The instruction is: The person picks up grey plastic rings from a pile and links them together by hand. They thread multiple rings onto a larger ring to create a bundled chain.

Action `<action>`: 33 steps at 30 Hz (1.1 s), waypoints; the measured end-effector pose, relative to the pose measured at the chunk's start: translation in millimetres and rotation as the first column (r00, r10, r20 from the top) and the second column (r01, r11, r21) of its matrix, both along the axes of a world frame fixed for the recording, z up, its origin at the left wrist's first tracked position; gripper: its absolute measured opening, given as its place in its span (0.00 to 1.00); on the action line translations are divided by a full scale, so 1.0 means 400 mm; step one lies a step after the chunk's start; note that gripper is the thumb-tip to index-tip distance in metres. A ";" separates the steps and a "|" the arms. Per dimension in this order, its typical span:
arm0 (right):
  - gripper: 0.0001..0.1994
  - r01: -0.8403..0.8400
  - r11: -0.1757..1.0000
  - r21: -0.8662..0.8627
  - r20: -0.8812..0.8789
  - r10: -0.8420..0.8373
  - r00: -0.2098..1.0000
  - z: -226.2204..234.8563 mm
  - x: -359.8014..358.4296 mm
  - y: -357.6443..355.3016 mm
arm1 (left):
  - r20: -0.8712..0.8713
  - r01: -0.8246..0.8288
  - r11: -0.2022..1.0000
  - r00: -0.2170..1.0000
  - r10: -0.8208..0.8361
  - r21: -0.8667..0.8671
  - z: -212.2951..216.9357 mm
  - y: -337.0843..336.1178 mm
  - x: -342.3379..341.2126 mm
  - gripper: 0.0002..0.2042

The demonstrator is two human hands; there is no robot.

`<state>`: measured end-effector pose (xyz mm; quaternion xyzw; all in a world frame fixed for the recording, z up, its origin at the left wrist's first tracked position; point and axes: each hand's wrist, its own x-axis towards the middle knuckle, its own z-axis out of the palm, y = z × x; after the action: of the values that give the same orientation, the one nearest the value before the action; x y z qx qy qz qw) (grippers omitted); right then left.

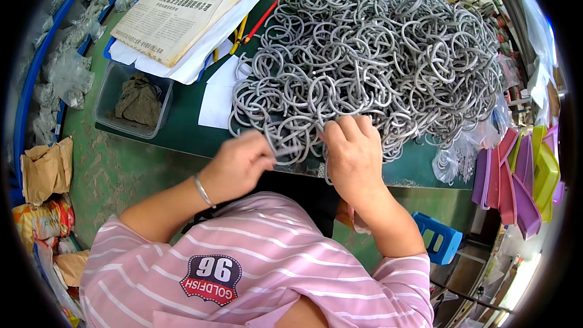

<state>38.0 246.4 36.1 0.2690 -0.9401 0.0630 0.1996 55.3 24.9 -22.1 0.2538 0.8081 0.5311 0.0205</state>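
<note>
A large heap of grey, C-shaped open metal rings covers much of the dark green table. At the heap's near edge, my right hand is closed, its fingers curled down around a grey ring whose curved end shows below them. My left hand is just left of it, over the table's front edge, a silver bangle on the wrist. Its fingers are drawn together and blurred by motion. A pale, smeared piece lies by the left fingertips; I cannot make out what it is.
To the left stand a clear plastic box with a brown cloth and a newspaper on papers. Red-handled and yellow-handled tools lie beside the heap. At right are colourful plastic bins, a clear bag and a blue stool.
</note>
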 end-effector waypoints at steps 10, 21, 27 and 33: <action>0.06 0.028 0.953 -0.302 0.078 -0.005 0.997 -0.036 0.013 -0.021 | 0.314 -0.165 0.927 0.948 0.054 0.337 -0.034 0.004 -0.003 0.02; 0.06 0.177 0.927 -0.332 0.263 -0.090 0.961 -0.012 -0.009 -0.016 | 0.471 -0.187 0.944 0.881 0.038 0.273 -0.009 0.024 -0.002 0.14; 0.09 0.224 0.756 -0.614 0.212 -0.115 0.970 -0.066 0.016 0.037 | 0.412 -0.151 0.962 0.910 0.046 0.226 -0.015 0.025 -0.003 0.09; 0.13 0.134 0.945 -0.299 0.156 -0.090 0.984 -0.041 0.042 -0.013 | 0.166 -0.146 0.989 0.975 0.147 -0.018 -0.009 0.034 -0.014 0.03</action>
<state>54.9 241.2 19.6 0.1756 -0.9442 0.2161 0.1758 49.6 38.6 -25.5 0.1481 0.8217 0.5481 0.0495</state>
